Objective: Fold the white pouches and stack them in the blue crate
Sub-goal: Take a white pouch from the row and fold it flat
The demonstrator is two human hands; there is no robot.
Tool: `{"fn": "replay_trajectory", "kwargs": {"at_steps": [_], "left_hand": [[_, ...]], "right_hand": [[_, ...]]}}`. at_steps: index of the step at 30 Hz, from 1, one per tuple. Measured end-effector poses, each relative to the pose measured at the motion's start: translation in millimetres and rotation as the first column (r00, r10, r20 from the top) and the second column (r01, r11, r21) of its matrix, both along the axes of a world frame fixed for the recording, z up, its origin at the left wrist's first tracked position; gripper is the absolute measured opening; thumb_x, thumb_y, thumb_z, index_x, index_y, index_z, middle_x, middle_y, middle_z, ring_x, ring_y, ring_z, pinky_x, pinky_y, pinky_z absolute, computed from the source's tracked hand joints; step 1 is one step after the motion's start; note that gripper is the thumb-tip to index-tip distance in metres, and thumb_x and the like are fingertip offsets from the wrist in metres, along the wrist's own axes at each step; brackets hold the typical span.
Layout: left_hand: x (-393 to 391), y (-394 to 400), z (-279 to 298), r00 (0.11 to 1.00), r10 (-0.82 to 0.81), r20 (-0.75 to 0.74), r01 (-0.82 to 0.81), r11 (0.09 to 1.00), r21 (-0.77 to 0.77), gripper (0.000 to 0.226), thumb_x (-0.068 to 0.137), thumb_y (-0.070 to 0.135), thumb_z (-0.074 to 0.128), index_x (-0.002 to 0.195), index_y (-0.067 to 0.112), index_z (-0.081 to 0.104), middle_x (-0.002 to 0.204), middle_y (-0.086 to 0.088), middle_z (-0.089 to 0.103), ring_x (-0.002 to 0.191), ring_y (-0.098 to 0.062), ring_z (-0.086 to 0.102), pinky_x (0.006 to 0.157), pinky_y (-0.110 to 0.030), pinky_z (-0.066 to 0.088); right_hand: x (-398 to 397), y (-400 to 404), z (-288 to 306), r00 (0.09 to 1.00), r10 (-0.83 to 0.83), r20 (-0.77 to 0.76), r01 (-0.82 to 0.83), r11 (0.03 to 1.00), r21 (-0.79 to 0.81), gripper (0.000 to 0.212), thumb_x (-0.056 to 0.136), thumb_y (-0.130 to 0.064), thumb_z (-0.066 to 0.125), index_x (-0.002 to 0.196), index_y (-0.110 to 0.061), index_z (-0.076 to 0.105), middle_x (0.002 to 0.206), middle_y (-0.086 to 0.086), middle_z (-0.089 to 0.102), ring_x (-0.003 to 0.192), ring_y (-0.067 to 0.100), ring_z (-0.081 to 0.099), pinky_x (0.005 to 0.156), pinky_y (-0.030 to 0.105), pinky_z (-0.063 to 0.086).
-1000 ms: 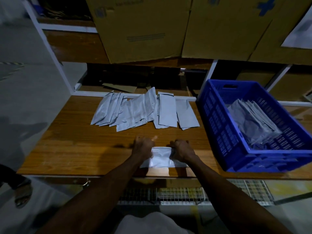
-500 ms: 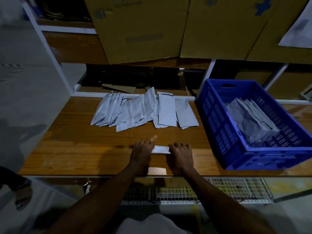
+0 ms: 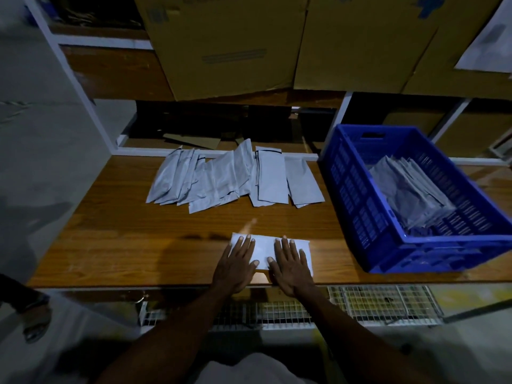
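A folded white pouch (image 3: pixel 263 248) lies flat near the front edge of the wooden table (image 3: pixel 116 239). My left hand (image 3: pixel 237 263) presses palm-down on its left part, fingers spread. My right hand (image 3: pixel 291 266) lies flat on its right part, also with fingers apart. Neither hand grips it. Behind, a loose spread of unfolded white pouches (image 3: pixel 230 176) covers the table's back middle. The blue crate (image 3: pixel 357 206) stands at the right and holds a leaning stack of folded pouches (image 3: pixel 410 192).
Large cardboard boxes (image 3: pixel 221 42) sit on the shelf above the table's back. White shelf posts (image 3: pixel 80 87) rise at the left. A wire mesh rack (image 3: pixel 382 303) runs below the front edge. Someone's sandalled foot (image 3: pixel 36 320) is on the floor at left.
Both hands held the pouch bunched by its ends a second ago. They then pushed it down and forward, and now lie flat on it with fingers spread.
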State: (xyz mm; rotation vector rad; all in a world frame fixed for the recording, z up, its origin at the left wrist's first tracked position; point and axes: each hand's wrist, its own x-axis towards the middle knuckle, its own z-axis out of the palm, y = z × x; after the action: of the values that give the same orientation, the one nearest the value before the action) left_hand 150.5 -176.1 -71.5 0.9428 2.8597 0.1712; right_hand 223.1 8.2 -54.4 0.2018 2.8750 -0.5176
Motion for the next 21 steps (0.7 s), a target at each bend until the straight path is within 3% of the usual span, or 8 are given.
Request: {"fn": "replay_trajectory", "kwargs": {"at_steps": [3,7,10,12,16,21], "left_hand": [[3,6,-2,0.994,0.087,0.058,-0.090,0.995,0.049,0.077,0.093,0.057,-0.001,0.160,0.020,0.010,0.167,-0.001,0.002,0.154,-0.016,-0.003,0.123,-0.040,0.001],[6,15,-1,0.982,0.165,0.091,-0.172,0.982,0.076,0.063,0.104,0.050,0.024,0.159,0.022,0.013,0.167,0.000,0.002,0.154,-0.015,-0.002,0.124,-0.041,0.003],[6,15,-4,0.986,0.149,0.077,-0.153,0.987,0.041,0.067,0.104,0.049,0.030,0.160,0.025,0.003,0.167,0.001,-0.005,0.154,-0.016,-0.004,0.124,-0.042,0.003],[3,14,-7,0.990,0.127,0.060,-0.129,0.992,0.017,0.068,0.102,0.051,0.024,0.159,0.024,-0.002,0.167,0.002,-0.005,0.154,-0.016,-0.004,0.123,-0.042,0.005],[-2,13,-14,0.995,0.101,0.026,-0.101,0.995,0.011,0.074,0.096,0.053,0.005,0.160,0.017,0.009,0.167,-0.002,0.007,0.154,-0.017,0.000,0.124,-0.045,0.005],[-2,15,-18,0.994,0.098,0.047,-0.101,0.993,0.060,0.073,0.095,0.052,0.000,0.160,0.019,0.002,0.167,-0.001,0.000,0.154,-0.016,-0.006,0.125,-0.042,0.004]], "right_hand": [[-1,0,-3,0.999,-0.025,-0.019,0.025,1.000,0.003,0.068,0.102,-0.056,0.003,0.158,-0.020,-0.012,0.160,0.003,-0.027,0.149,0.022,-0.023,0.122,0.043,-0.008],[0,-1,-9,0.999,-0.031,-0.032,0.033,0.997,0.069,0.080,0.091,-0.063,-0.016,0.158,-0.019,-0.011,0.161,0.003,-0.026,0.149,0.024,-0.024,0.122,0.045,-0.008],[1,-2,-13,0.999,-0.042,-0.034,0.045,0.997,0.070,0.074,0.096,-0.060,-0.007,0.157,-0.020,-0.015,0.160,0.005,-0.029,0.147,0.024,-0.028,0.122,0.045,-0.012],[0,-2,-13,0.998,-0.048,-0.028,0.050,0.996,0.072,0.071,0.099,-0.058,-0.002,0.157,-0.020,-0.015,0.160,0.005,-0.030,0.147,0.023,-0.029,0.121,0.044,-0.012],[-3,-1,-17,0.999,-0.051,-0.013,0.052,0.995,0.080,0.083,0.087,-0.064,-0.020,0.157,-0.020,-0.016,0.161,0.003,-0.027,0.147,0.023,-0.030,0.122,0.046,-0.010],[-7,-1,-19,0.998,-0.061,-0.001,0.061,0.996,0.066,0.090,0.081,-0.066,-0.028,0.157,-0.020,-0.014,0.162,0.004,-0.026,0.147,0.024,-0.029,0.122,0.046,-0.011]]}}
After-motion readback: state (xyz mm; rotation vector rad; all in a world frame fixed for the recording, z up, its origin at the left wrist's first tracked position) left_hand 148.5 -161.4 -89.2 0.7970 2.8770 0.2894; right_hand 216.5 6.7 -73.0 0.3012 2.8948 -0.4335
